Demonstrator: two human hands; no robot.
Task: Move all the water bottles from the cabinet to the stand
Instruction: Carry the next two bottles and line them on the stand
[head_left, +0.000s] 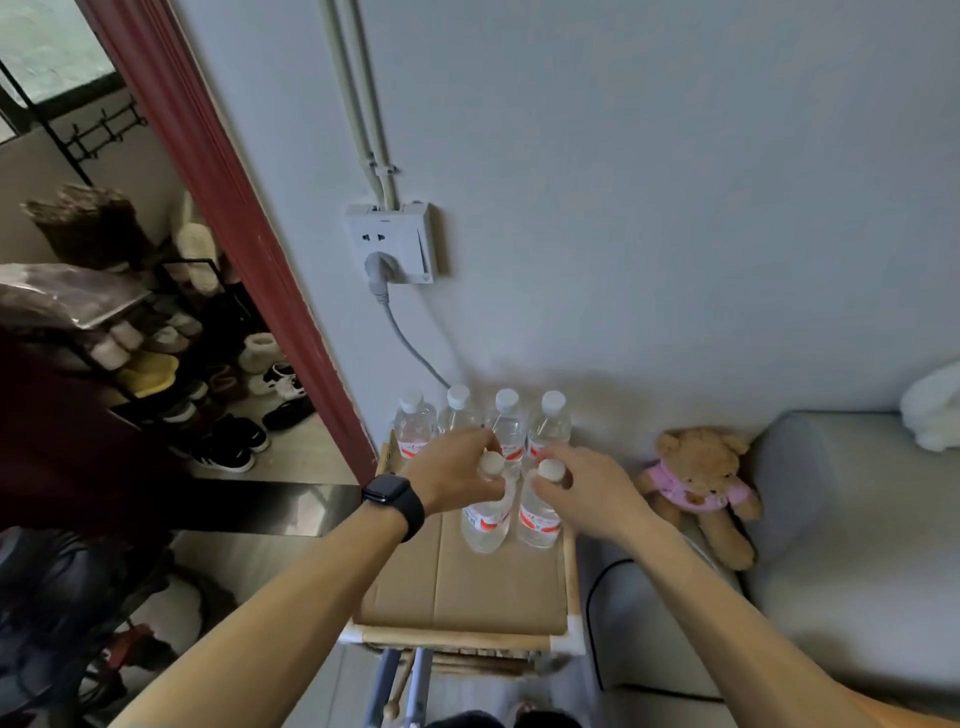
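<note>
A small wooden stand (570, 582) with a cardboard top stands against the wall. Several clear water bottles with white caps and red labels stand along its back edge, such as the leftmost one (414, 423). In front of them stand two more bottles. My left hand (457, 475) grips the neck of the left front bottle (485, 522). My right hand (587, 493) grips the neck of the right front bottle (537, 519). Both bottles are upright and rest on the cardboard. The cabinet is out of view.
A teddy bear (701, 486) in a pink shirt leans on a grey sofa (857, 545) right of the stand. A wall socket (395, 244) with a grey cable hangs above. A red door frame (249, 249) and a shoe rack (156, 353) lie to the left.
</note>
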